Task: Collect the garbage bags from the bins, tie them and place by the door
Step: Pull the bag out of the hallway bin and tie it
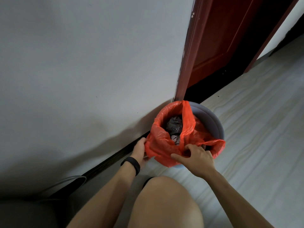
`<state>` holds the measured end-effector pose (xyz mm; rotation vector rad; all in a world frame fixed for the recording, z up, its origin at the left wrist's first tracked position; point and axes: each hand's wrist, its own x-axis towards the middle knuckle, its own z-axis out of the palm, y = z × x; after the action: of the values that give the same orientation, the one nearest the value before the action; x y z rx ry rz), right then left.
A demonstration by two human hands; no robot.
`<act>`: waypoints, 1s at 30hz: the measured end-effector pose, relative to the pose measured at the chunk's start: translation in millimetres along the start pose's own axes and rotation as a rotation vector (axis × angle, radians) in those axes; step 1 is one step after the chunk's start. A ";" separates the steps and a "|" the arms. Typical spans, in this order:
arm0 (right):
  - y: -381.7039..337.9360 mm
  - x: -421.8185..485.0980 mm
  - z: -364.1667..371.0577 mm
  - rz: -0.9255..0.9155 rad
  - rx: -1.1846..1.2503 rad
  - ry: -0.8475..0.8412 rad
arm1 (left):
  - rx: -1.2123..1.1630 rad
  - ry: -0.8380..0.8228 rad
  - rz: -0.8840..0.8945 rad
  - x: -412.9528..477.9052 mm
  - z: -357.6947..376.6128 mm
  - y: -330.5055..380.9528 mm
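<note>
Two hands on thin orange plastic garbage bag (162, 142), seated in round grey plastic bin (212, 122) by wall, beside dark red door (213, 38). Left hand (139, 150) grips left rim fold; right hand (195, 156) pinches near rim at handle strip. Film soft, slippery, probably light, tear-prone: take hold at gathered rim handles.

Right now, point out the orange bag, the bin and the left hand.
orange bag (162, 141): head view, crinkled front side.
bin (212, 121): head view, bare grey rim.
left hand (139, 150): head view, back of hand.
</note>
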<state>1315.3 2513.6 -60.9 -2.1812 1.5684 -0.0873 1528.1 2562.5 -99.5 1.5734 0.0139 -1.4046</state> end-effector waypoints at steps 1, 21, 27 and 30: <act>-1.4 0.6 0.2 0.008 0.006 -0.006 | -0.093 -0.081 0.023 -6.4 -0.8 5.6; -47.2 43.2 -151.4 0.072 0.966 0.352 | 0.906 -0.137 0.619 -85.6 55.7 146.8; -63.1 52.0 -237.1 0.029 1.277 0.449 | 1.143 0.125 0.915 -131.7 72.0 211.4; -66.9 46.7 -251.9 -0.031 1.051 0.397 | 1.383 0.262 0.942 -157.3 81.2 239.5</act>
<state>1313.9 2407.3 181.7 -1.3670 1.2122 -1.1289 1554.5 2475.9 184.2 2.2758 -1.6006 -0.3016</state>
